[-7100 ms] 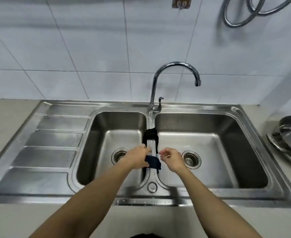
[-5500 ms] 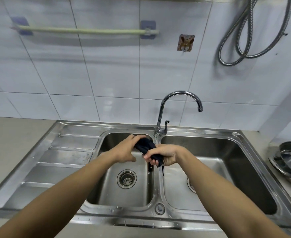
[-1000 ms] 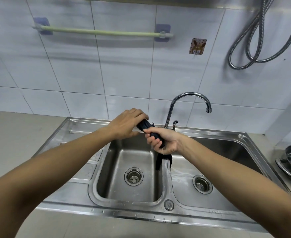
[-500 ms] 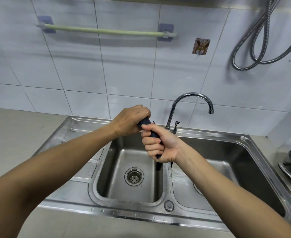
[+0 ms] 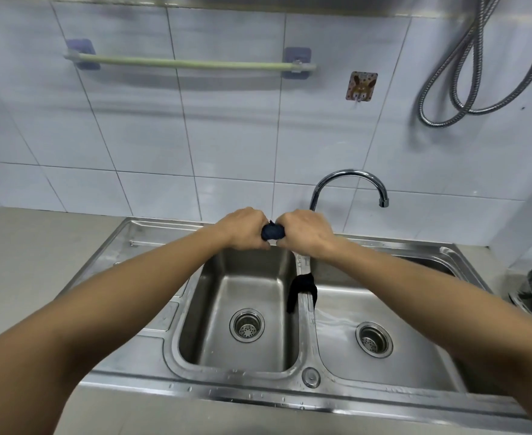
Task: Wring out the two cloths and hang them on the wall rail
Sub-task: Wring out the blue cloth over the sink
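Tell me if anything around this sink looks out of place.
Only the black cloth, slung over the divider between the basins, not yet on the empty wall rail. Both hands grip the other cloth.

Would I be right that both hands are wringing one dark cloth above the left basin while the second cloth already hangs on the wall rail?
Not quite: the head view shows the second cloth draped over the sink divider, and the wall rail bare. Both the left hand and right hand do wring one dark cloth above the left basin.
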